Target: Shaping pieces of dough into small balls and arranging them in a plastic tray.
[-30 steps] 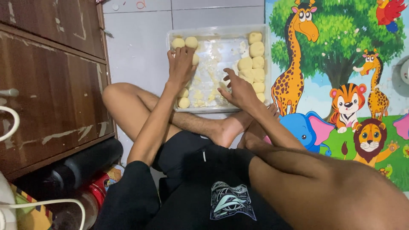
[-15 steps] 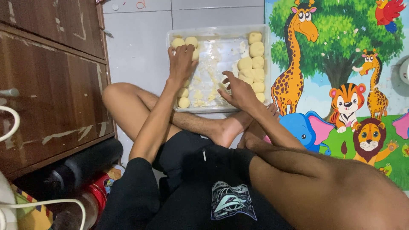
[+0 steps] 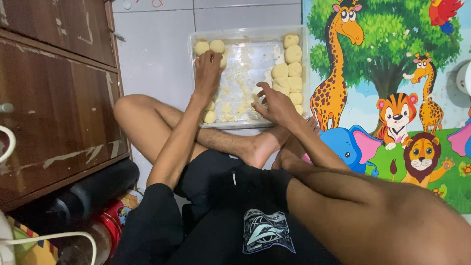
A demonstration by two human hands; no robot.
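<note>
Head view. I see a clear plastic tray [image 3: 304,73] on the tiled floor [image 3: 152,54], beside a cartoon animal mat [image 3: 392,98]. Pale dough balls [image 3: 289,68] line its right side; a few sit along the left. Left hand [image 3: 208,73] lies palm down on the left-side balls, fingers loosely spread, gripping nothing I can make out. Right hand [image 3: 274,105] rests at the near edge, fingers curled; I cannot tell whether they pinch dough.

The person wears black shorts [image 3: 162,221] and a black top [image 3: 245,216]. The top carries a pale grey-white printed emblem [image 3: 267,231] of swept, wing-like shapes low on the front. Both arms, both legs and the feet are bare. The left hand [image 3: 208,73] and right hand [image 3: 277,105] wear no rings or gloves.
</note>
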